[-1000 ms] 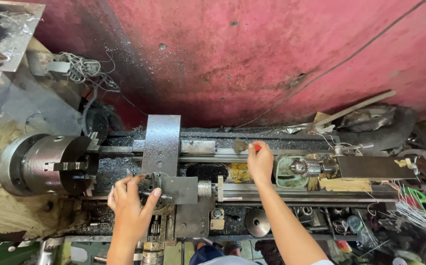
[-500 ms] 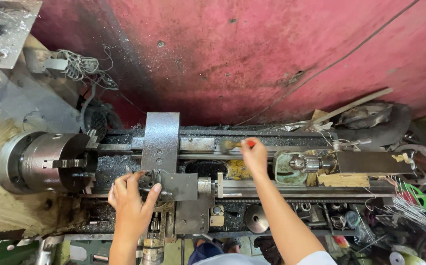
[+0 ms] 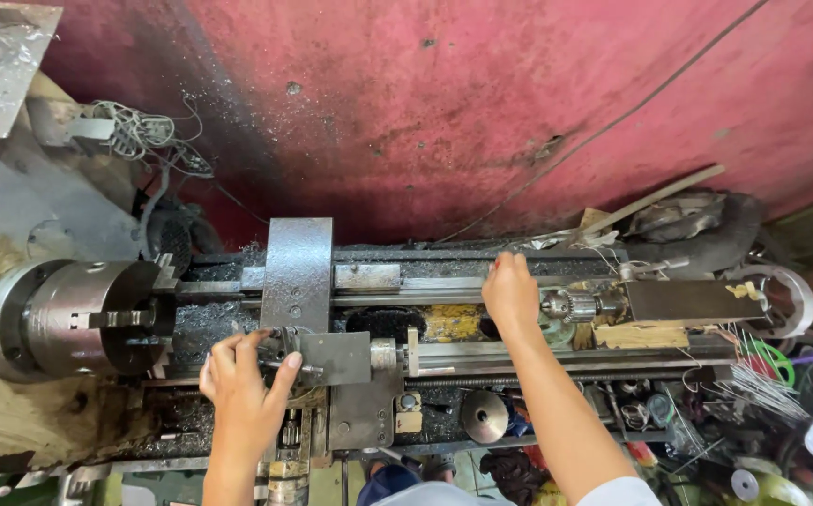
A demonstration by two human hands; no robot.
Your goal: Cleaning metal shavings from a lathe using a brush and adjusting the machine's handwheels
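my left hand (image 3: 242,384) grips the tool post (image 3: 284,351); my right hand (image 3: 511,292) rests flat on the grimy lathe bed (image 3: 444,286) below the red wall (image 3: 481,103).

Soft, even daylight fills the frame, brightest on the red wall (image 3: 519,103) across the upper middle and right. The upper left of the wall falls off into dark shadow. The chuck (image 3: 78,319) at left carries dull highlights, with no harsh glare. Shadows beneath the lathe bed (image 3: 444,281) are deep along the lower edge. Focus is sharp at centre; wide-angle stretch bends the corners, and the lower right clutter smears slightly.
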